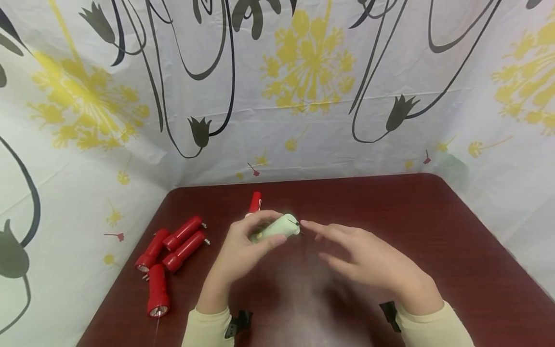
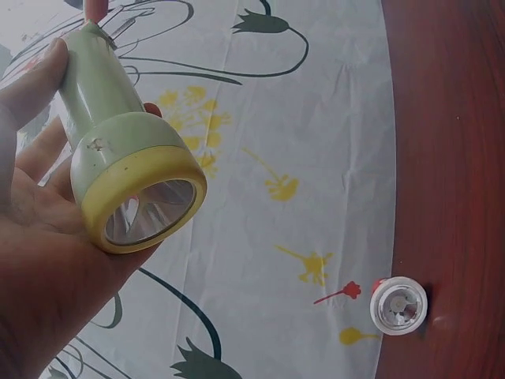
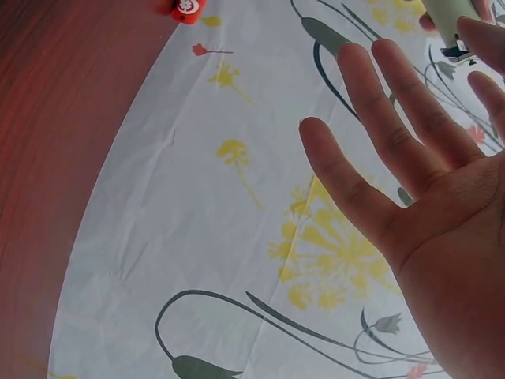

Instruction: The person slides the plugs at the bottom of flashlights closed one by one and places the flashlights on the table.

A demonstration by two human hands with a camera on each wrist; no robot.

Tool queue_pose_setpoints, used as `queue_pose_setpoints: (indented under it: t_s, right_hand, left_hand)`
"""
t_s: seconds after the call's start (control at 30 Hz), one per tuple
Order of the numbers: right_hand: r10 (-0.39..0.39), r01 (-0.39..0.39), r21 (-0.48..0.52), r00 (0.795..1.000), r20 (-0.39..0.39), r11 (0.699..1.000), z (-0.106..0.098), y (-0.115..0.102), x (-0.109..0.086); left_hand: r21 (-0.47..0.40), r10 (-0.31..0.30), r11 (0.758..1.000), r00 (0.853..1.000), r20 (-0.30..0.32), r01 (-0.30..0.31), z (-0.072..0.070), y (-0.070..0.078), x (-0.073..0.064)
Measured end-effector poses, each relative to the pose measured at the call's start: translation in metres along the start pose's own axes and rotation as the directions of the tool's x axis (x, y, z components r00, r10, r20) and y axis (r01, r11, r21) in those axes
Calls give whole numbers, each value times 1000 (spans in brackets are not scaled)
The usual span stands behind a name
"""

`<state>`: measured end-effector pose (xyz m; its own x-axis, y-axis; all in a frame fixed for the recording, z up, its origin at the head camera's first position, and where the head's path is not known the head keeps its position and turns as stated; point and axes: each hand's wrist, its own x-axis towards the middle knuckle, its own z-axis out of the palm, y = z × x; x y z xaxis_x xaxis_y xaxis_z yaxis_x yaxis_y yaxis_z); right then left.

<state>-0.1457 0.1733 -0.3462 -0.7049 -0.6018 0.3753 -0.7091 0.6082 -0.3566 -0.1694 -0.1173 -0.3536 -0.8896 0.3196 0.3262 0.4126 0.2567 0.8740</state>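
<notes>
My left hand [image 1: 236, 255] grips a pale green flashlight [image 1: 279, 228] above the middle of the table. The left wrist view shows the yellow ring [image 2: 154, 185] around its lens, which faces away from my right hand. Thin metal prongs [image 1: 295, 222] stick out of the flashlight's tail end. My right hand [image 1: 364, 253] holds nothing, its fingers extended and spread. Its index fingertip is right by the prongs. In the right wrist view only the tail of the flashlight [image 3: 452, 20] shows, at the top right corner.
Several red flashlights [image 1: 158, 289] lie grouped at the table's left side, some with prongs out. Another red flashlight [image 1: 256, 201] stands behind my left hand, partly hidden by it. A patterned white cloth [image 1: 312, 144] hangs behind and beside the dark red table [image 1: 433, 212].
</notes>
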Motion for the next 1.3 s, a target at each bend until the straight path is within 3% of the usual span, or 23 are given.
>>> queue_pose_setpoints:
  t_s: [0.5, 1.3]
  right_hand:
    - [-67, 66, -30, 997, -37, 997, 3, -1, 0]
    - [-59, 57, -68, 998, -24, 996, 2, -6, 1]
  left_hand:
    - [11, -13, 1000, 1000, 18, 12, 0, 2, -2]
    - [27, -30, 999, 998, 57, 29, -2, -1, -1]
